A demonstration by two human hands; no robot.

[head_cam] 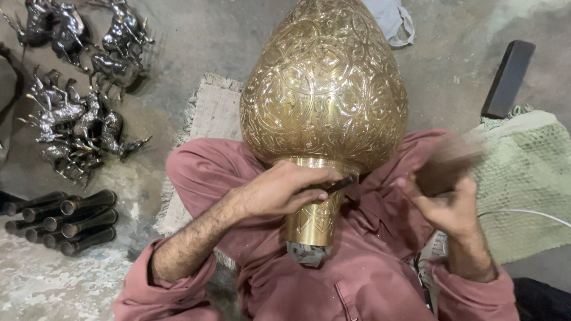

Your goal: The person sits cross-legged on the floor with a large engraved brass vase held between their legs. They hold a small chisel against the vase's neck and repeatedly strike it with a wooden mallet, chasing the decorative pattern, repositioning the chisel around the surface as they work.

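Floor (202, 35), grey concrete and stained, fills the scene. Brass vase (324, 89), big and bulb-shaped with engraved scrollwork, lies centre across the person's lap, wide body pointing far, narrow neck toward the near edge, a grey wad stuffed in the neck mouth. Legs in dusty pink clothing sit under it. Green mat (523, 178) lies right, with a thin white cable crossing it; a fringed beige rug (211, 113) lies left of the vase under the legs. Dark flat block (507, 78) lies far right on the floor. Pale cloth (392, 21) sits at the far edge beside the vase top. Horse figurines (77, 95), dark metal, are piled far left. Dark tubes (62, 220) with brassy ends lie stacked at near left. Left hand (285, 190) is clamped on a small dark chisel (340, 184), tip pressed at the vase where body meets neck. Right hand (446, 199) is raised just right of the neck, closed around a brown blurred object (446, 163); too smeared by motion to tell what it is.
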